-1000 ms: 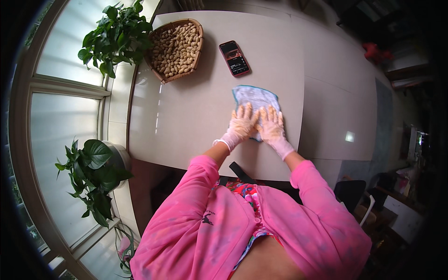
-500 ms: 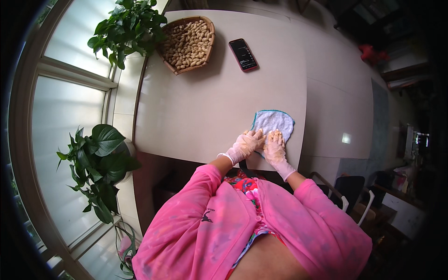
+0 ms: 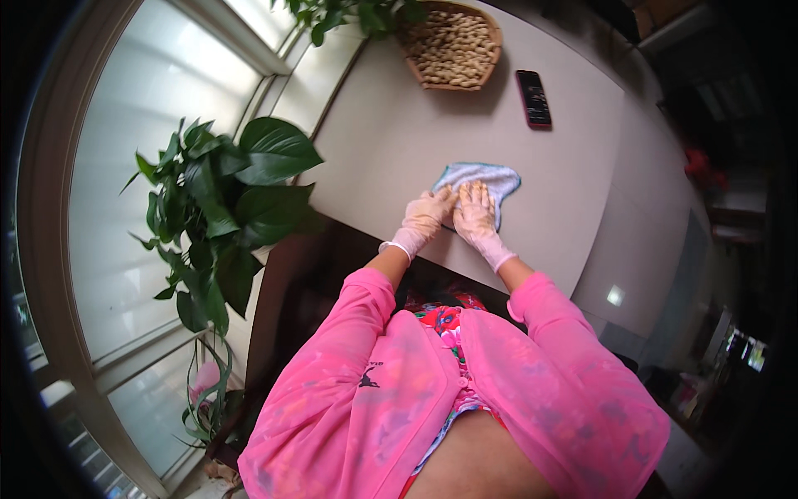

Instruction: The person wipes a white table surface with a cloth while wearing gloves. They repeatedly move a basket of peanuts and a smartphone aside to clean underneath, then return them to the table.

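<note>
A pale cloth [image 3: 497,178] with a teal edge lies on the light-coloured table [image 3: 399,145], partly bunched. My right hand [image 3: 476,216], in a thin translucent glove, presses on it with the fingers stretched out flat. Beside it, my left hand [image 3: 426,219], gloved the same way, rests at the cloth's left edge, its fingers extended and close to the right hand. Part of the cloth is hidden under both hands.
A wicker basket [image 3: 497,50] of peanuts stands at the table's far side, with a phone [image 3: 534,100] to its right. A large leafy plant [image 3: 224,195] overhangs the left edge, by the window [image 3: 166,100]. Another plant [image 3: 349,15] is beside the basket.
Both hands and the cloth have slid left across the table, away from its right edge. My view has turned, so the basket and phone appear farther right and higher.
</note>
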Available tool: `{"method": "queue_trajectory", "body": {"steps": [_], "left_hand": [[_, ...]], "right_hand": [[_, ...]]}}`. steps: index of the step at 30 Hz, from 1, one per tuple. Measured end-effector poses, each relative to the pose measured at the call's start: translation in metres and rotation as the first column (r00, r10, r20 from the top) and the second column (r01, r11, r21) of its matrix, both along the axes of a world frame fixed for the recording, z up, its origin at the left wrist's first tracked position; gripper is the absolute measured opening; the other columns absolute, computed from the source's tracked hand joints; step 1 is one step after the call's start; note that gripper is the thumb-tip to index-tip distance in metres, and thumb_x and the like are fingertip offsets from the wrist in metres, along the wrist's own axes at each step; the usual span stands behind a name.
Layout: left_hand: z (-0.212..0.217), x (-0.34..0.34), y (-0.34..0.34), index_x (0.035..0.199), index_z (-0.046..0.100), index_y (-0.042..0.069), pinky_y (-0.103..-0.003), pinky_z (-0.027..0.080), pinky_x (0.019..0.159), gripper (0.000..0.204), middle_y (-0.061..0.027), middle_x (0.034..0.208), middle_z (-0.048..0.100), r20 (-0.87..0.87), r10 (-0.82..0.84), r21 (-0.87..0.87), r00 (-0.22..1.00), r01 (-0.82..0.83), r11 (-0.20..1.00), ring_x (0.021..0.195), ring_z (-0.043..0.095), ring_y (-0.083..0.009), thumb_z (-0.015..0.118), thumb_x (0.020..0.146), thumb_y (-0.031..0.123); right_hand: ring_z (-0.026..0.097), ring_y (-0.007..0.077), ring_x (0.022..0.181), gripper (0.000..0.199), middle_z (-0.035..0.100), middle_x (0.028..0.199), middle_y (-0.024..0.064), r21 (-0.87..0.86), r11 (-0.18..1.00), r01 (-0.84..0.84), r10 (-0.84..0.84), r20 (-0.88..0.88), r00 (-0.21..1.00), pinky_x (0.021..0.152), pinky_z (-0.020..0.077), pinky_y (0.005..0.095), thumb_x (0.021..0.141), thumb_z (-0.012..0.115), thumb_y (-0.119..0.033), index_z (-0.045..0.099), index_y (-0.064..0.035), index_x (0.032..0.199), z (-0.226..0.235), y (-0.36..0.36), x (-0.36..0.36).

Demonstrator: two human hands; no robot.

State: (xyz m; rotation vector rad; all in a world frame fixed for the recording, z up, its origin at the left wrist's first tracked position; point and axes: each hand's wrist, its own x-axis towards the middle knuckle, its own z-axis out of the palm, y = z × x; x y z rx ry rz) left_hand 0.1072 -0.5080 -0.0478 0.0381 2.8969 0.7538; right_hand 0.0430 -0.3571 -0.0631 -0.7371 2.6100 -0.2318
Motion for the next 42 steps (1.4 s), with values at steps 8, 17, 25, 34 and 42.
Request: {"method": "queue_trajectory", "body": {"steps": [8,17,25,34,42], "left_hand": [[-0.04,0.065,-0.137,0.145,0.038,0.02,-0.04,0.053,0.089,0.057,-0.0036,0.15,0.038,0.104,0.558,-0.154,0.823,-0.541,0.827,0.109,0.057,-0.0391,0.043,0.089,0.01],[-0.015,0.122,-0.136,0.13,0.052,0.0,-0.039,0.045,0.098,0.039,-0.018,0.131,0.055,-0.046,0.768,0.145,0.639,-0.757,0.638,0.118,0.055,-0.0305,0.042,0.101,0.024],[-0.073,0.098,-0.145,0.137,0.04,-0.005,-0.044,0.049,0.09,0.049,-0.0344,0.135,0.043,0.051,0.694,-0.085,0.718,-0.689,0.72,0.11,0.056,-0.0453,0.048,0.091,0.007],[-0.03,0.032,0.002,0.138,0.039,-0.005,-0.046,0.055,0.071,0.051,-0.0388,0.137,0.038,0.118,0.122,-0.066,0.985,-0.115,0.991,0.089,0.065,-0.0429,0.047,0.089,0.007],[-0.003,-0.026,0.119,0.139,0.044,0.011,-0.044,0.045,0.1,0.053,-0.0292,0.142,0.039,0.264,-0.381,0.345,0.886,0.282,0.895,0.118,0.052,-0.045,0.053,0.087,0.016]], "right_hand": [[0.018,0.0356,0.146,0.066,0.02,0.158,0.0185,-0.116,0.883,-0.455,0.46,0.017,0.888,0.117,0.0142,0.0538,0.089,0.049,-0.031,0.032,-0.0091,0.149,-0.01,-0.204,0.001],[0.032,0.0267,0.141,0.06,0.038,0.151,0.0067,-0.315,0.612,-0.726,0.778,0.073,0.624,0.116,0.0215,0.0417,0.083,0.057,-0.022,0.045,-0.0124,0.141,0.003,-0.265,0.035],[0.039,0.0254,0.137,0.058,0.04,0.15,0.0027,-0.221,0.71,-0.668,0.652,-0.15,0.743,0.114,0.0264,0.0432,0.086,0.052,-0.014,0.044,-0.0204,0.142,-0.015,-0.196,0.014],[0.05,0.0255,0.124,0.056,0.045,0.146,0.0005,-0.269,0.913,-0.306,0.263,-0.183,0.947,0.104,0.0401,0.0431,0.084,0.048,-0.007,0.049,-0.0228,0.138,-0.004,0.008,0.0],[0.051,0.0302,0.122,0.052,0.053,0.137,0.012,-0.323,0.946,0.041,-0.11,-0.198,0.974,0.105,0.0387,0.0434,0.083,0.05,-0.008,0.052,-0.015,0.135,-0.007,0.188,0.033]]}}
